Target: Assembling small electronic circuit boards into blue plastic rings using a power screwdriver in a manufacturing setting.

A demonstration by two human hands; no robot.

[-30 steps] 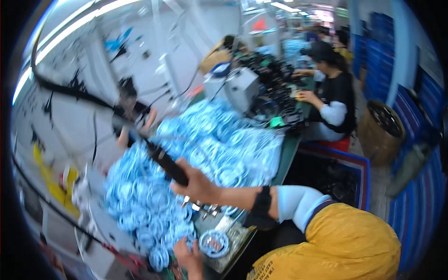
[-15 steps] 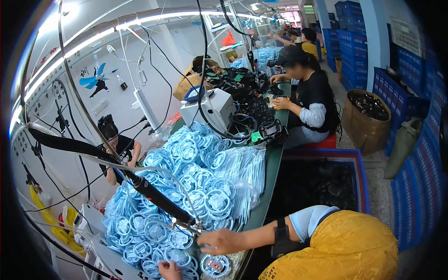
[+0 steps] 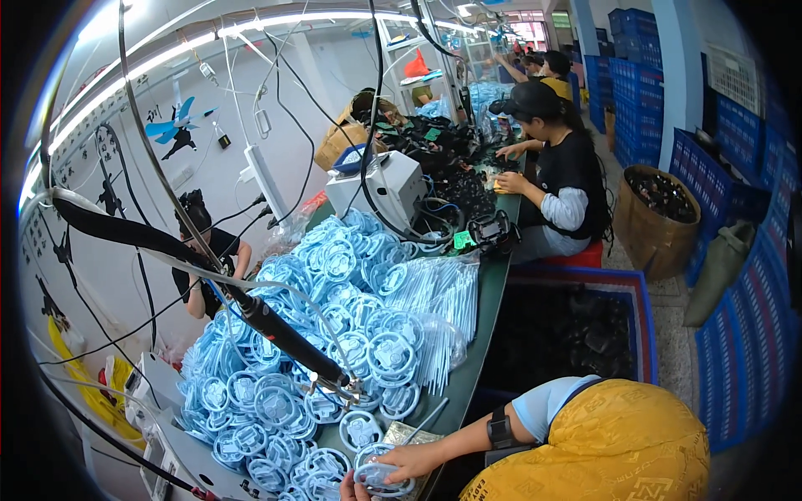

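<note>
At the near edge of the worktop, the right hand pinches a pale blue ring part, fingers curled over its rim; the left hand touches it from below, its fingers hidden. Seemingly mid-assembly; next likely needs the hanging driver.

Colours on the green workbench, head view.

Pale blue round wheel parts heaped over the bench's left half; one of them, light blue, in the right hand. Black hanging power screwdriver with a silver tip. Clear bags of white-blue sticks toward the bench's right edge. White-grey machine box at the far end. Yellow patterned apron, light blue sleeve, black wristband. Dark blue crates; brown basket.
</note>
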